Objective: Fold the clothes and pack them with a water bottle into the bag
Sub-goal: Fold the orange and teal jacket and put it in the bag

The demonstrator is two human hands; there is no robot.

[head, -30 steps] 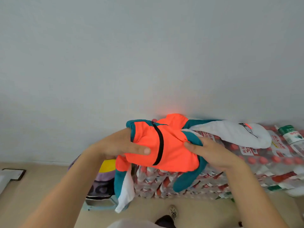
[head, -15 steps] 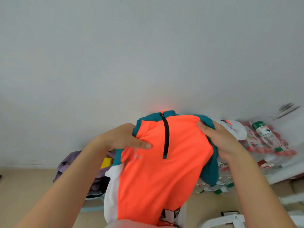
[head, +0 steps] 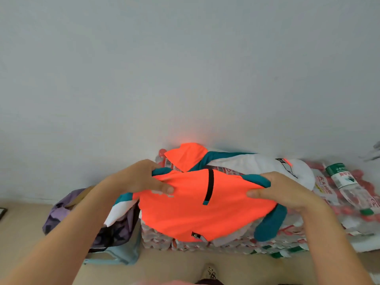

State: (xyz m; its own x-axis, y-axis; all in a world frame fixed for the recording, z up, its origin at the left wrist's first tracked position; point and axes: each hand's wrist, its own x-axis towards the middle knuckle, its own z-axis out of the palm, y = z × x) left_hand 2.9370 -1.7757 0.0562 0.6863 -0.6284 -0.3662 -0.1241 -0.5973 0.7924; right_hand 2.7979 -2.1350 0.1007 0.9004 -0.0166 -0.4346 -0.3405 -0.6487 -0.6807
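Observation:
An orange jacket (head: 191, 210) with teal trim, white panels and a black zip lies spread over stacked packs of bottled water (head: 236, 241). My left hand (head: 141, 177) pinches its left shoulder. Gripping the right shoulder is my right hand (head: 281, 190). One white sleeve (head: 257, 167) stretches to the right along the wall. A clear water bottle (head: 347, 186) with a green cap and label lies on the packs at far right. The purple bag (head: 67, 214) sits on the floor at left, partly hidden by my left arm.
A pale blue stool (head: 121, 256) stands under the bag beside the packs. A grey wall rises right behind the stack. Beige floor (head: 174, 268) runs in front, with my shoe (head: 209, 272) at the bottom centre. A dark frame edge (head: 2, 212) shows at far left.
The jacket hung lifted in front of me half a second ago. It now lies lowered onto the water packs, with both hands still holding its shoulders.

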